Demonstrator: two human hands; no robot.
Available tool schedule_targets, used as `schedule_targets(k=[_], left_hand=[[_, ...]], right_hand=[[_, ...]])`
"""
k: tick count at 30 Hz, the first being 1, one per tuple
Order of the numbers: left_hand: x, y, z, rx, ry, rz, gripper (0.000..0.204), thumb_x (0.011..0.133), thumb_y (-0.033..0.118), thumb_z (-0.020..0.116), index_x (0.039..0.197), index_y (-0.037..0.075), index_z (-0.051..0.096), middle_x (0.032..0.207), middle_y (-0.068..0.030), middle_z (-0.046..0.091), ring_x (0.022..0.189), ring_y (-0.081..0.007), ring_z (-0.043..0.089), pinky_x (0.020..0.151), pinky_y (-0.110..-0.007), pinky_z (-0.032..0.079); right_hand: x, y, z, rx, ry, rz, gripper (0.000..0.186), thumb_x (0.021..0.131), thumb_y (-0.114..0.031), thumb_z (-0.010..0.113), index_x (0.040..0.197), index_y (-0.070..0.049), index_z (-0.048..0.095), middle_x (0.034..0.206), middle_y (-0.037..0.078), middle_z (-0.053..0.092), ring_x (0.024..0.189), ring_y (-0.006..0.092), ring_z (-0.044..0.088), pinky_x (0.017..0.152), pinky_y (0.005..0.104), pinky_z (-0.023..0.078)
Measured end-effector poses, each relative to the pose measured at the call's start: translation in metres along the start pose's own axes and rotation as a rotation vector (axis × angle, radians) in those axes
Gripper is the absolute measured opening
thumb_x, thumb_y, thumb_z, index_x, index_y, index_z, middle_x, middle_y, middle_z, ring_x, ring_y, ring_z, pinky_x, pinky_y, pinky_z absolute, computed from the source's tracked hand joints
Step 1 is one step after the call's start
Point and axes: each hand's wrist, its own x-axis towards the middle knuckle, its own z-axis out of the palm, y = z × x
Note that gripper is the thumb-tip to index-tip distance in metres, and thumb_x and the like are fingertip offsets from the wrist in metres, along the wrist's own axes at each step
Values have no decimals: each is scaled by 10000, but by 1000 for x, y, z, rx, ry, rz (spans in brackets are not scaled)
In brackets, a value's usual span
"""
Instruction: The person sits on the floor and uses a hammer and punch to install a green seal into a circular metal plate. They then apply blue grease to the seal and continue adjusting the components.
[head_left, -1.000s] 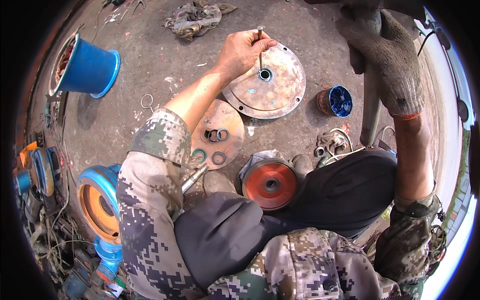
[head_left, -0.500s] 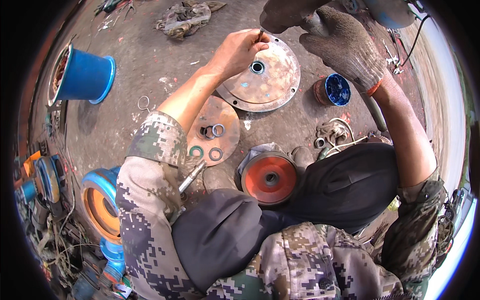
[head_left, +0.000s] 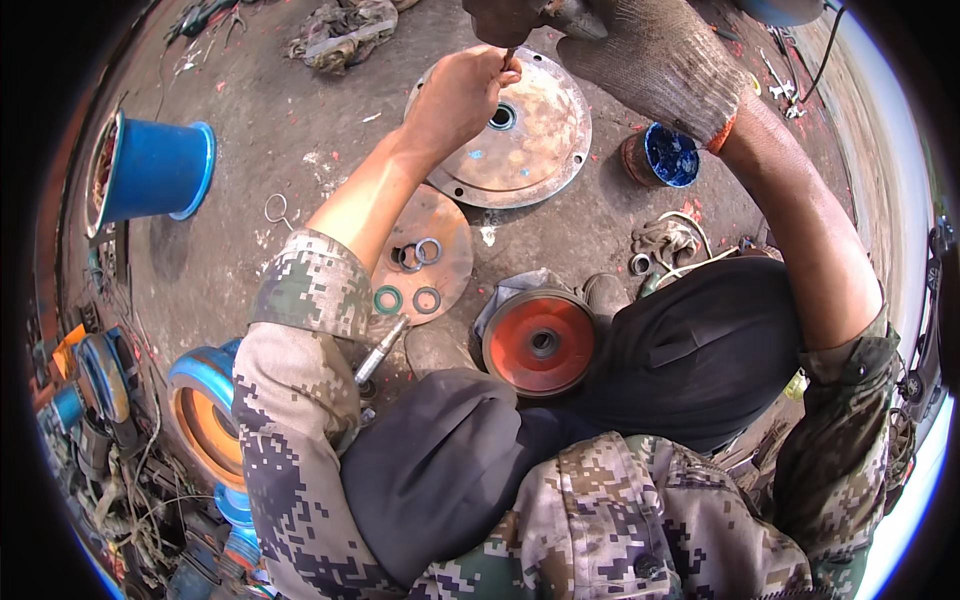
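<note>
My bare left hand [head_left: 456, 95] grips a thin metal punch [head_left: 508, 59] upright over the round metal plate [head_left: 530, 160], near its center hole. My gloved right hand [head_left: 645, 65] is closed on a heavy hammer [head_left: 505, 20], whose dark head is just above the punch; whether they touch I cannot tell. Below lies a rusty disc [head_left: 440, 230] with several rings [head_left: 426, 300] on it. A metal shaft [head_left: 382, 348] lies near my left knee, and a red wheel [head_left: 525, 362] sits between my legs. A can of blue paste [head_left: 668, 152] stands right of the plate.
A blue flanged cylinder [head_left: 155, 170] lies at left. A blue pump casing [head_left: 205, 410] and a pile of cables and parts [head_left: 125, 470] fill the lower left. A crumpled rag [head_left: 345, 30] lies at the back. Gloves [head_left: 660, 240] and wrenches [head_left: 780, 80] lie to the right.
My right hand has swung left, bringing the hammer over the punch. My left hand keeps its grip on the punch. The whole view has shifted slightly.
</note>
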Motion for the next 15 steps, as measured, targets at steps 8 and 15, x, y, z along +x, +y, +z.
schedule_targets(k=[8,15], left_hand=[[1,1,2,-62,-1,-27,137,953,5,580,1048,0,678,984,-222,733,964,-365,736,830,-451,578],[0,0,-2,-20,23,-11,135,996,57,602,1053,-12,703,956,-180,744,916,-311,744,814,-388,569]], right_hand=[[11,10,5,-83,-13,-75,186,830,-92,599,978,3,659,973,286,703,990,478,674,801,527,536],[11,1,-4,-47,-32,-68,223,853,-82,586,1038,-4,685,975,284,708,1000,473,680,819,524,540]])
